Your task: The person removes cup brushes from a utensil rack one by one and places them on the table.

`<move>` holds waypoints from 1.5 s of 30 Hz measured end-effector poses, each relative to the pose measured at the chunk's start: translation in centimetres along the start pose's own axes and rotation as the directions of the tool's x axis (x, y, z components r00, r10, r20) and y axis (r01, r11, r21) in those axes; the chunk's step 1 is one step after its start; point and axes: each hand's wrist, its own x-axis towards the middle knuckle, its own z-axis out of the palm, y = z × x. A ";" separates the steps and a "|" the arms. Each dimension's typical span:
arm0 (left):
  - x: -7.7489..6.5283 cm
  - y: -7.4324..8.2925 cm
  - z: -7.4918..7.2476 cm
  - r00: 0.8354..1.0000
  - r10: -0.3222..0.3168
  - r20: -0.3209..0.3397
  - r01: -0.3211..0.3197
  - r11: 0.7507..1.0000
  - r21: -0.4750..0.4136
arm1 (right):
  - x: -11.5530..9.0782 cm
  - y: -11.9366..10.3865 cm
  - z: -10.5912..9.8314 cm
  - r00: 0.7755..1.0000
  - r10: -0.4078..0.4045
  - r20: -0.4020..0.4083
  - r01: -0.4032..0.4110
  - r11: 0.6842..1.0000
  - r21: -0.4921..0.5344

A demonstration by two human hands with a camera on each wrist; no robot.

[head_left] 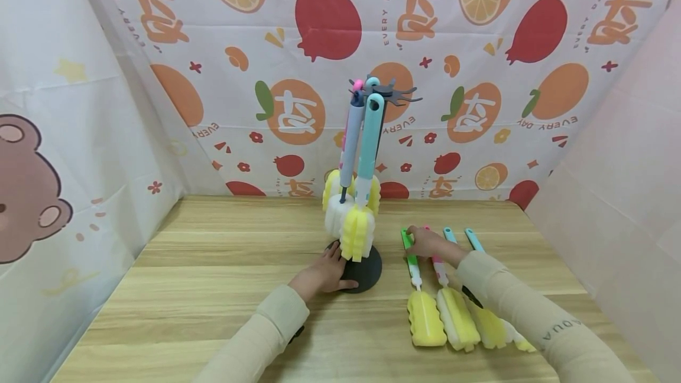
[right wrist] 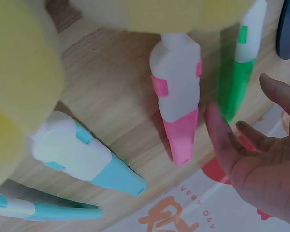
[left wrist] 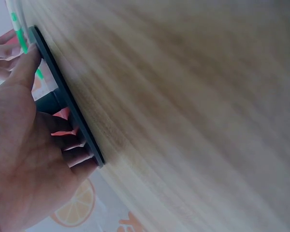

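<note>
A dark round stand (head_left: 367, 270) carries several hanging sponge brushes, with a yellow-and-white head (head_left: 357, 232) in front and a turquoise handle (head_left: 370, 135) above it. My left hand (head_left: 326, 270) rests on the stand's base, fingers spread and thumb near the rim; the left wrist view shows the base (left wrist: 63, 82) edge-on under that palm. My right hand (head_left: 425, 242) is at the handle of a green-handled sponge brush (head_left: 412, 262) lying on the table. In the right wrist view its thumb and fingers stand apart about the green handle (right wrist: 239, 89), without a clear grip.
Right of the green one lie a pink-handled brush (head_left: 440, 270) and turquoise-handled brushes (head_left: 473, 240), heads toward me. Dark hooks (head_left: 396, 94) fan out at the stand's top. The wooden table (head_left: 213, 288) meets a fruit-print cloth (head_left: 213, 135) behind.
</note>
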 end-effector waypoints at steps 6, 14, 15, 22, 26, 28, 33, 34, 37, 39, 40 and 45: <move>0.1 0.2 0.2 1.000 0.014 -0.001 -0.014 1.000 0.004 | -0.7 0.0 -1.1 0.989 -0.113 -0.095 0.111 0.993 -0.032; 0.0 0.5 0.1 1.000 0.010 0.002 -0.010 1.000 -0.018 | -4.0 -2.4 -3.0 0.936 -0.239 -0.258 0.290 0.940 0.182; 0.0 0.5 0.2 1.000 0.009 0.003 -0.009 1.000 -0.020 | -4.6 -2.8 -3.2 0.931 -0.241 -0.276 0.305 0.926 0.222; 0.1 0.2 0.4 1.000 -0.006 0.007 0.006 0.999 -0.041 | -8.5 -5.9 -3.9 0.890 -0.245 -0.384 0.402 0.820 0.408; 0.1 0.0 0.2 1.000 -0.004 0.002 0.005 0.999 -0.044 | -10.3 -7.5 -3.4 0.880 -0.217 -0.423 0.417 0.778 0.469; 0.2 -0.1 0.2 1.000 -0.008 -0.007 0.007 0.999 -0.050 | -10.6 -8.1 -3.0 0.884 -0.192 -0.427 0.405 0.770 0.493; 0.6 -0.5 0.0 0.999 -0.005 -0.031 0.003 0.997 -0.074 | -9.7 -8.7 -1.4 0.871 -0.154 -0.467 0.383 0.809 0.446; 0.7 -0.5 0.0 0.999 -0.003 -0.033 0.001 0.997 -0.078 | -9.3 -8.7 -1.0 0.866 -0.147 -0.477 0.376 0.821 0.429; 0.7 -0.6 -0.1 0.999 -0.003 -0.036 -0.001 0.995 -0.101 | -8.5 -9.1 0.3 0.885 -0.110 -0.453 0.325 0.841 0.432; 0.6 -0.6 -0.3 0.999 -0.007 -0.035 0.003 0.992 -0.126 | -7.9 -9.2 1.3 0.905 -0.089 -0.416 0.286 0.851 0.441; 0.6 -0.6 -0.4 0.999 -0.008 -0.040 0.003 0.990 -0.141 | -7.6 -9.3 1.8 0.914 -0.079 -0.399 0.266 0.858 0.440; -0.5 -0.7 -1.4 0.996 -0.027 -0.080 0.009 0.977 -0.213 | -6.1 -9.8 4.5 0.927 -0.069 -0.368 0.217 0.900 0.378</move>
